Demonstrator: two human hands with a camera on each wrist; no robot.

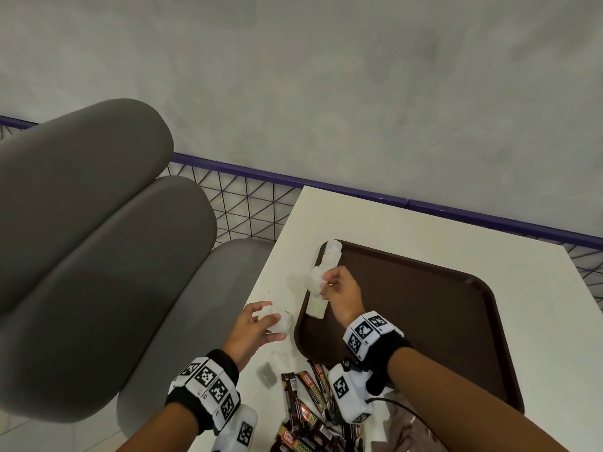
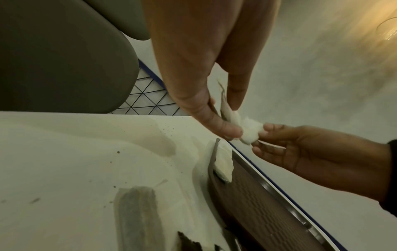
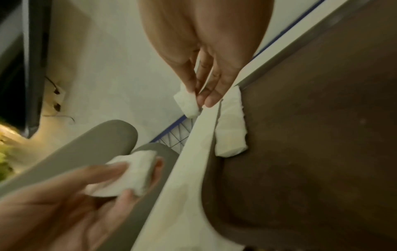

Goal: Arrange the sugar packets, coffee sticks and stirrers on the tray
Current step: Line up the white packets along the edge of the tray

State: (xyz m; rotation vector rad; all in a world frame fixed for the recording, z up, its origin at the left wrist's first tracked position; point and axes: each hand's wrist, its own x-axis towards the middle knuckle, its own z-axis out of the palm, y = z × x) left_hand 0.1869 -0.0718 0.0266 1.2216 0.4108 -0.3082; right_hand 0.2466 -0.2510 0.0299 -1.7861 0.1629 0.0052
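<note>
Sugar packets [image 1: 323,278]: light, soft, crumple easily; pinch at edges. Right hand [image 1: 339,291] pinches one over the tray [image 1: 424,321]; left hand [image 1: 254,331] holds several.

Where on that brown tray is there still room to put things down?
Most of the tray is bare, from the white packets lined along its left rim across to its right rim. The table's near edge is crowded with coffee sticks.
</note>
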